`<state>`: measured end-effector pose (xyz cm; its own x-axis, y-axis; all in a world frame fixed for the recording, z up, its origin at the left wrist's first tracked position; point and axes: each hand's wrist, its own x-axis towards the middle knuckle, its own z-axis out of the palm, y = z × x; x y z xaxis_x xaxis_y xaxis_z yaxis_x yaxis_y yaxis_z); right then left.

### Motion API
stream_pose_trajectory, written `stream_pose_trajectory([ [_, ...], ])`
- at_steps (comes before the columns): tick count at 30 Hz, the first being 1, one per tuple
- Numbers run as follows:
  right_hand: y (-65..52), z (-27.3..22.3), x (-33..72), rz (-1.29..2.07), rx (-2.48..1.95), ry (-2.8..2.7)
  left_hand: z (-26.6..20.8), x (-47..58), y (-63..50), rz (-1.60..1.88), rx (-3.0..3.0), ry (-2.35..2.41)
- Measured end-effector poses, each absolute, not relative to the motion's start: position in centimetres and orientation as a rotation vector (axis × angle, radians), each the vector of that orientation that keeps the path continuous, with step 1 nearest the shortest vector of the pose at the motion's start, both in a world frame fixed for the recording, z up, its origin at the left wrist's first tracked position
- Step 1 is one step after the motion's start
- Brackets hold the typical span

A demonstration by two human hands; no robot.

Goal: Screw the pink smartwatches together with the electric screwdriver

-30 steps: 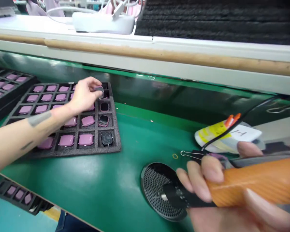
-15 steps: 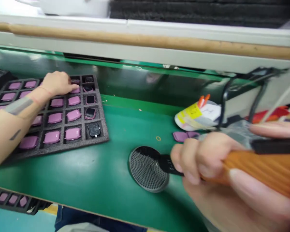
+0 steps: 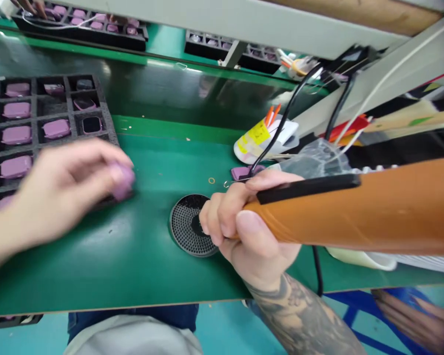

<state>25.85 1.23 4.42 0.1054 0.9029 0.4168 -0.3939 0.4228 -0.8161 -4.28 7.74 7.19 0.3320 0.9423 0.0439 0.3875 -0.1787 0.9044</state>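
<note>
Purple watch case, apparently, blurred in the left hand

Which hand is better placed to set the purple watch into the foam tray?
Probably the left hand: it holds the purple watch near the foam tray, while the right hand grips the orange tool.

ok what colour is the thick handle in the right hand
The handle is orange with a black strip, best seen in the head view.
</note>
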Motion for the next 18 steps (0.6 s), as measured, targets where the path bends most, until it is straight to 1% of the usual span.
stream_pose_trajectory([
  [2, 1.2, 4.5, 25.8, 1.024, -0.599, -1.079, 5.5, -1.0, 3.1, 0.6, 1.815, 0.85],
  [3, 1.2, 4.4, 25.8, 1.02, -0.602, -1.082, 4.5, 0.1, 1.4, 0.554, 1.883, 0.753],
  [7, 1.2, 4.4, 25.9, 1.034, -0.615, -1.108, 1.2, 1.3, -0.6, 0.657, 2.43, 0.686],
  [13, 1.0, 4.4, 26.3, 1.063, -0.675, -1.174, 1.1, 0.2, 0.5, 0.683, 2.561, 0.455],
  [18, 0.9, 4.3, 26.4, 1.043, -0.742, -1.229, 0.9, 0.7, -0.2, 0.719, 2.62, 0.509],
])
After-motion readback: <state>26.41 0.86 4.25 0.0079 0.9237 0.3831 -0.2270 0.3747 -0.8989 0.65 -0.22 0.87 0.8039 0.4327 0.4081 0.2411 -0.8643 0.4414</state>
